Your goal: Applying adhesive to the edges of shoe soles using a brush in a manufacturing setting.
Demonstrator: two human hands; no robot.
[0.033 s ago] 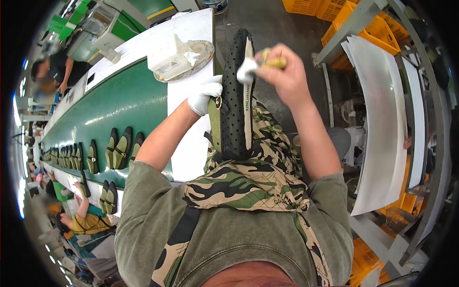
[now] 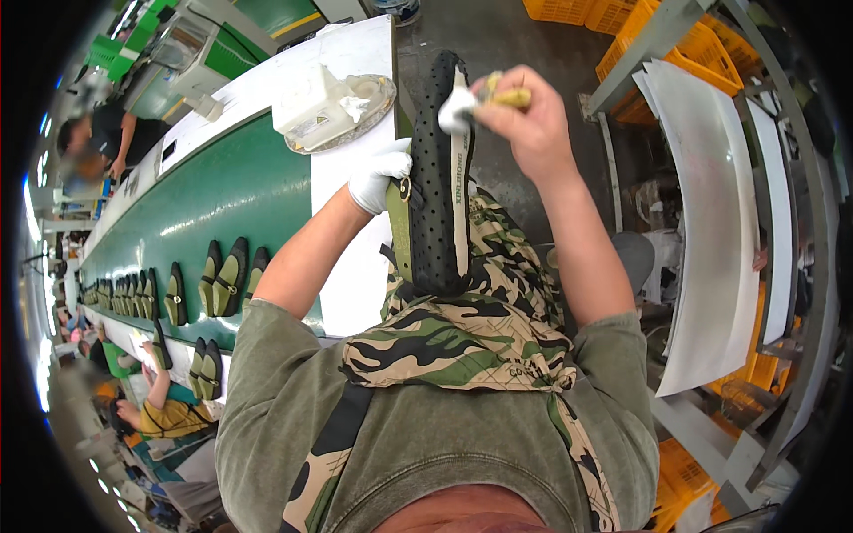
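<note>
My left hand (image 2: 380, 180), in a white glove, grips an olive-green shoe (image 2: 399, 233) by its upper. The shoe is turned on its side, its black dotted sole (image 2: 433, 200) towards my right and one end close to my camouflage apron (image 2: 462, 346). A pale strip (image 2: 460, 213) runs lengthwise along the sole's right part. In my bare right hand (image 2: 531, 120) is a brush (image 2: 458, 110) with a yellowish handle and a white, blurred head. That head touches or hovers just over the strip's far part; I cannot tell which. Fingers of both hands are closed.
Left of me a green conveyor belt (image 2: 204, 186) carries several olive-and-black shoes (image 2: 231, 275). A white container (image 2: 311, 107) sits on a round tray beside the belt. Right stand a metal rack with white sheets (image 2: 702, 222) and orange crates (image 2: 684, 53). Two co-workers (image 2: 169, 404) (image 2: 111, 138) are at left.
My right hand and the brush have shifted slightly farther away along the sole. The shoes on the belt have moved a little to the right. My left hand stays nearly still.
</note>
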